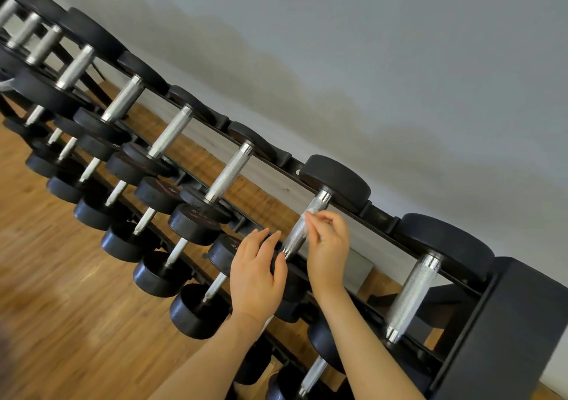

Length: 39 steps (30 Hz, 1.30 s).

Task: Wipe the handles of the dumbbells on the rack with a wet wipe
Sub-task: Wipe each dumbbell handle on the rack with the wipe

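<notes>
Black rack (381, 215) of chrome-handled dumbbells (229, 172)

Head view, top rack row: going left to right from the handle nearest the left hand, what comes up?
bare knurled handle → left hand → handle being wiped → wet wipe → right hand → last knurled handle → rack end panel

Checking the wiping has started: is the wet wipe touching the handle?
Touching. The head view shows the right hand pressing the wet wipe against the knurled handle.
</notes>
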Available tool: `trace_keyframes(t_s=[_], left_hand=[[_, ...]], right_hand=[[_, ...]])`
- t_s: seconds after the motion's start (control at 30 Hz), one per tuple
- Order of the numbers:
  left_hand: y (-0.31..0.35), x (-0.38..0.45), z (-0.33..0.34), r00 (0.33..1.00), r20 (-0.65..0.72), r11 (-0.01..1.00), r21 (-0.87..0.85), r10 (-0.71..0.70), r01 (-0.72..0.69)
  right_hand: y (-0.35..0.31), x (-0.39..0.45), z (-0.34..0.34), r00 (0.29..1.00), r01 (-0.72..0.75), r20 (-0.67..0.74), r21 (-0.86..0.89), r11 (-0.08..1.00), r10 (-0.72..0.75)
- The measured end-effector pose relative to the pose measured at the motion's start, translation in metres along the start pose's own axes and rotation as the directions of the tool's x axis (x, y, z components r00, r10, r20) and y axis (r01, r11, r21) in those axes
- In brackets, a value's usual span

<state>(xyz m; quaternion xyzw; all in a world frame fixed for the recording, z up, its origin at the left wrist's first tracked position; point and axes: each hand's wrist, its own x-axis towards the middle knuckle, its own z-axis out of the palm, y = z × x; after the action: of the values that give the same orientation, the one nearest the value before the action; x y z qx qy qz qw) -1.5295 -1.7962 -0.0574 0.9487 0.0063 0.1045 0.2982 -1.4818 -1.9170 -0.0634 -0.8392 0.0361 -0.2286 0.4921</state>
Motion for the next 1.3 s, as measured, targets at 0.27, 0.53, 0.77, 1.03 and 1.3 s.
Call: trace_keyframes(t_s=[0.27,0.53,0.77,1.03,1.3], left_hand=[[0.000,-0.001,0.001,1.000,-0.008,1.000,0.003,-0.008,0.008],[0.002,-0.005,-0.001,0.999,0.016,0.999,-0.011,-0.046,0.046],[0.002,-0.005,0.000,0.997,0.017,0.997,-0.032,-0.072,0.072],[0.001,-0.006,0.003,0.995,0.035,0.995,-0.029,-0.090,0.091],[0.000,-0.010,0.001,0.996,0.029,0.994,-0.070,-0.078,0.080]], right_hand=[[0.004,0.001,-0.005,0.989,0.067,0.139,-0.128,0.989,-0.049],[0.006,0.028,-0.015,0.937,0.251,0.294,-0.197,0.948,-0.187],[0.020,0.042,-0.034,0.750,0.631,0.477,-0.309,0.711,-0.458],[0.023,0.036,-0.025,0.768,0.488,0.571,-0.227,0.843,-0.290],[0.028,0.047,-0.030,0.642,0.750,0.517,-0.271,0.603,-0.566]])
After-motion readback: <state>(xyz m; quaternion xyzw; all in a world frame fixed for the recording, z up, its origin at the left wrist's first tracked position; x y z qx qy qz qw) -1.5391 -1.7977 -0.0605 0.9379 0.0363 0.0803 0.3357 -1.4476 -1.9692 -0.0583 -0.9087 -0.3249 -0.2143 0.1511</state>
